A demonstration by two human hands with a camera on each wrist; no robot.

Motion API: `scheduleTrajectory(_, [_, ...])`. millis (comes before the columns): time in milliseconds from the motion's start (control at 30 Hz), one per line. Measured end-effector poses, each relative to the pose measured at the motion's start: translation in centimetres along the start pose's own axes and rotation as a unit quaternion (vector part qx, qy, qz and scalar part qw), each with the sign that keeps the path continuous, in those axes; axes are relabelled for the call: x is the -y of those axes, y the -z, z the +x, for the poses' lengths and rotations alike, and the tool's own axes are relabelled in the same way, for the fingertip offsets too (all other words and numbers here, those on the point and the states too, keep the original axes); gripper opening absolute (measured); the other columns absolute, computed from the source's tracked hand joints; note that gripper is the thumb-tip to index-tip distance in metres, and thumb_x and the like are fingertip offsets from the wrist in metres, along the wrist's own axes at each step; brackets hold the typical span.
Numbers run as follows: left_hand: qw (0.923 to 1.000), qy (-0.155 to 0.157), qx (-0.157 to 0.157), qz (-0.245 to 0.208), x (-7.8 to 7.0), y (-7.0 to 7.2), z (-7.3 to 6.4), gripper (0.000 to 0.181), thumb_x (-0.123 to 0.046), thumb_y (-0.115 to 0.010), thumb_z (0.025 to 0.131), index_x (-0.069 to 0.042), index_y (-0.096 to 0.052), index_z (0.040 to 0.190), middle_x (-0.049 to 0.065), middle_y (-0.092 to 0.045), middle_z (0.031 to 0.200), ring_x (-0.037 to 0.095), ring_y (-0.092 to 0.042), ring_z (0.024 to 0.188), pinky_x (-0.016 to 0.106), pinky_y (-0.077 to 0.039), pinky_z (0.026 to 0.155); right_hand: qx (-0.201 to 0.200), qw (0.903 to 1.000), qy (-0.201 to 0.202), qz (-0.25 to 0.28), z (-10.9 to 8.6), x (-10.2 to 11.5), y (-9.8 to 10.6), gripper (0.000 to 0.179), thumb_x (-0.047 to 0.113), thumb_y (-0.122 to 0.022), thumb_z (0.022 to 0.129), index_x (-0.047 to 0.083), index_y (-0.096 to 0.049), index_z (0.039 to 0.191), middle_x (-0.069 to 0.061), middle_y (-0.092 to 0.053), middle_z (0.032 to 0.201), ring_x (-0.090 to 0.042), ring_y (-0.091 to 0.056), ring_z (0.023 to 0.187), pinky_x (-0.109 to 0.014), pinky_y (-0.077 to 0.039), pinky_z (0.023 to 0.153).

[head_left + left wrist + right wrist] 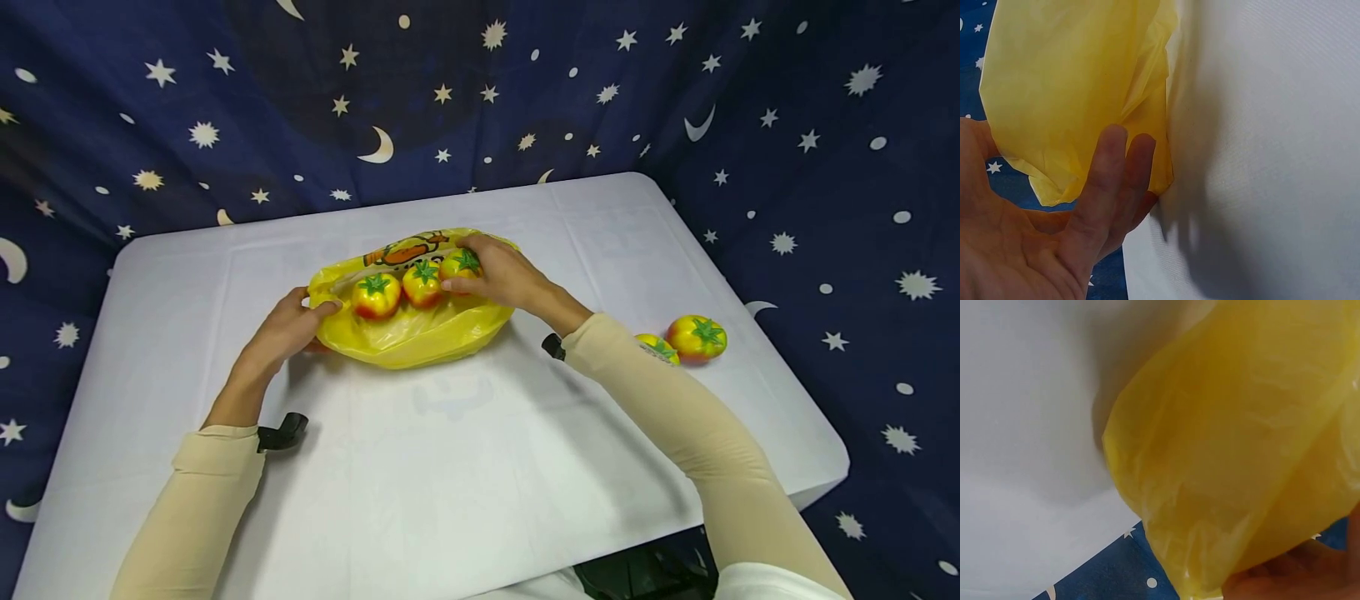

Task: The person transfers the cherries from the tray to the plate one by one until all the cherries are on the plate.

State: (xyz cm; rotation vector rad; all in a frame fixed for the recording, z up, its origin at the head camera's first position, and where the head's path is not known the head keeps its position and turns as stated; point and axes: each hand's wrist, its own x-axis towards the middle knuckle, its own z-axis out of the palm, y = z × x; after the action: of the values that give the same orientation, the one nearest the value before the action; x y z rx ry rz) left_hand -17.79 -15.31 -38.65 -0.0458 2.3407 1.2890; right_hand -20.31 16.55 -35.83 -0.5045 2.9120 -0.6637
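- Yellow bag: lies on its side on the white tabletop, mouth spread; a printed figure shows at the 12 o'clock rim, 12 being the table's far side.
- My left hand [288, 323]: clamped on the yellow bag [405, 343] at its 9 o'clock edge, thumb over the rim.
- My right hand [504, 271]: inside the mouth at 2 o'clock, thumb and fingers gripping the rightmost fruit [462, 262].
- Contents: 3 yellow-and-red fruits with green star-shaped tops, in a row; the middle fruit [422, 284] sits beside the gripped fruit, and the leftmost fruit [377, 297] is nearest my left hand.
- Outside the bag: 2 similar fruits on the white tabletop [450, 483] at 3 o'clock, the whole fruit [697, 338] beside the part-hidden fruit [657, 344], which my right sleeve [667, 408] partly covers.
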Motion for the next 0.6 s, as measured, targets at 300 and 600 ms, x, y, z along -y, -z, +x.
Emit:
scheduleTrajectory(300, [0.9999,0.003,-0.001,0.011,-0.2,0.0,0.0,0.082,-0.048,-0.047,0.091,-0.001,-0.009,0.146,0.02,-0.046,0.124,0.025,-0.057,0.088,0.039,-0.051,0.079,0.033,0.9981,-0.036,-0.039,0.6,0.2,-0.2,0.078,0.056,-0.067,0.074,0.01,-0.043,0.133,-0.002,-0.049,0.126,-0.019,-0.046,0.112,-0.037,-0.036,0.099])
scheduleTrajectory(600, [0.9998,0.009,-0.003,0.019,0.0,0.0,0.0,0.082,-0.049,-0.046,0.091,-0.001,-0.009,0.146,0.02,-0.046,0.125,0.024,-0.057,0.086,0.035,-0.051,0.076,0.094,0.9905,-0.051,-0.086,1.5,0.6,-0.2,0.078,0.054,-0.064,0.078,0.007,-0.038,0.135,-0.006,-0.044,0.131,-0.019,-0.042,0.117,-0.037,-0.033,0.102])
